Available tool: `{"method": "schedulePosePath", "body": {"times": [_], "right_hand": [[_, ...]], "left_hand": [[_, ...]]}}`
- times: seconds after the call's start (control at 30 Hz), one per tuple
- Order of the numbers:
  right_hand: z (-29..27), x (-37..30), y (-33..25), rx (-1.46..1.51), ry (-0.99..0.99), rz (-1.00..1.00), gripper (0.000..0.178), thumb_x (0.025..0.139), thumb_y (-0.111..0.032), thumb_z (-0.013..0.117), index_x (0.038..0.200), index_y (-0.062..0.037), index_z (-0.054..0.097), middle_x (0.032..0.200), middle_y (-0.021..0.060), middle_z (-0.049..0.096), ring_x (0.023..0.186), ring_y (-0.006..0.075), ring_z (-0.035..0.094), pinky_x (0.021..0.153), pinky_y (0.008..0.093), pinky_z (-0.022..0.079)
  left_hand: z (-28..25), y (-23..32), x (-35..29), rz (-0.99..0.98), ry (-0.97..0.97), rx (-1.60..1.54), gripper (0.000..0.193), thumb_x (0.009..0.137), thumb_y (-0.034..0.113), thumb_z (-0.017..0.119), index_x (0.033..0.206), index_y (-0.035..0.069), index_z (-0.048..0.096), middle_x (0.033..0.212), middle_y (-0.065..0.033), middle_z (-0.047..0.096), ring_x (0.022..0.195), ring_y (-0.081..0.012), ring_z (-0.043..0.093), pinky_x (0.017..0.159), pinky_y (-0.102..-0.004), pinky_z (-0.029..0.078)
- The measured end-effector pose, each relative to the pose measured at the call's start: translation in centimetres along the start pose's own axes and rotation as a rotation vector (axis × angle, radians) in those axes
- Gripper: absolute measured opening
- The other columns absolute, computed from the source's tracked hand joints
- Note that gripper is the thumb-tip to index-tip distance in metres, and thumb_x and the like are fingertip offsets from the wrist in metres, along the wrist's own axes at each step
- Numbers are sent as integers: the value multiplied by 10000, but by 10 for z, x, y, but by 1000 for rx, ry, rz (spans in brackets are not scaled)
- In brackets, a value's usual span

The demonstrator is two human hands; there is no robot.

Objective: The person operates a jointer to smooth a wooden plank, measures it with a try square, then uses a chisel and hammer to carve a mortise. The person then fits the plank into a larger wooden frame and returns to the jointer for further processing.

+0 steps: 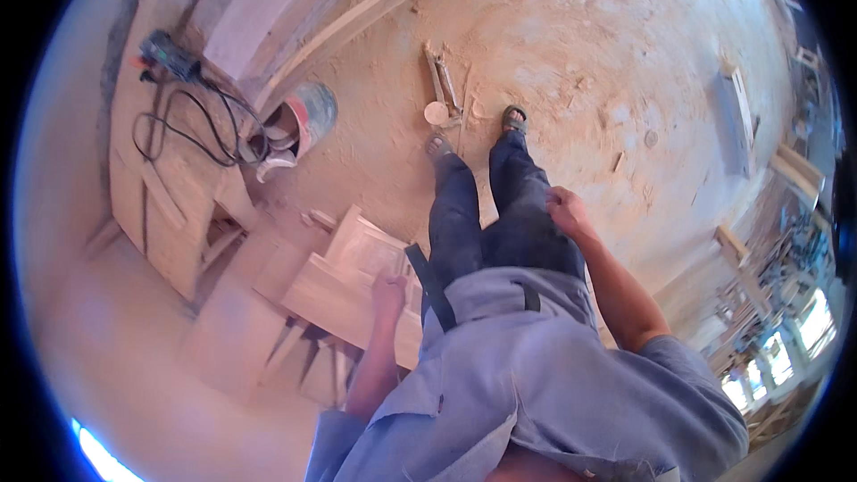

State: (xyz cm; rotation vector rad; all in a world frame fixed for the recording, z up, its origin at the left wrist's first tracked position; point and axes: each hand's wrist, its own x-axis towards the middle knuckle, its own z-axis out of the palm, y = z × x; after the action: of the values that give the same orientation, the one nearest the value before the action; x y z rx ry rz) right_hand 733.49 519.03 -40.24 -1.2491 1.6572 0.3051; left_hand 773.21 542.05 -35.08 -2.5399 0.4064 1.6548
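My left hand (390,293) hangs at my left side with its fingers curled in, over the edge of pale wooden boards (335,290). Nothing shows in it; whether it touches the wood I cannot tell. A framed wooden panel (364,245) lies just beyond that hand. My right hand (567,210) is beside my right thigh, its fingers loosely closed, with no object visible in them. A dark strap (430,286) hangs from my waist between the left hand and my leg.
Scrap wood pieces (444,80) lie on the dusty floor by my feet. At left are a tipped bucket (312,116), a corded power tool (170,55) and a workbench (170,187). A long board (375,9) leans ahead. Stacked timber (799,170) stands at right.
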Motion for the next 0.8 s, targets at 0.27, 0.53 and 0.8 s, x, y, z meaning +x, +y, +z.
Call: {"method": "schedulePosePath", "body": {"times": [0.27,0.53,0.8], "right_hand": [[219,375,2,-755,-490,-239,272,831,-80,549,1042,-49,718,1066,241,705,1051,425,659,906,496,530],[436,659,-5,-1024,-158,-1128,251,801,-192,651,1026,-102,715,1138,80,694,1169,259,602,1037,418,426],[440,718,9,-1368,-10,-1074,332,798,-239,652,1102,-115,703,1137,95,667,1190,291,583,1159,499,317]], "left_hand": [[188,-16,159,82,16,-142,791,868,367,740,1438,-61,398,1377,-307,502,1278,-457,497,1097,-471,412],[230,-33,264,-45,202,-59,951,755,376,827,1455,-53,347,1375,-331,437,1292,-514,434,1070,-552,402],[242,-42,308,29,375,-21,922,759,333,810,1456,-51,344,1388,-349,421,1282,-530,439,1077,-568,388]]}}
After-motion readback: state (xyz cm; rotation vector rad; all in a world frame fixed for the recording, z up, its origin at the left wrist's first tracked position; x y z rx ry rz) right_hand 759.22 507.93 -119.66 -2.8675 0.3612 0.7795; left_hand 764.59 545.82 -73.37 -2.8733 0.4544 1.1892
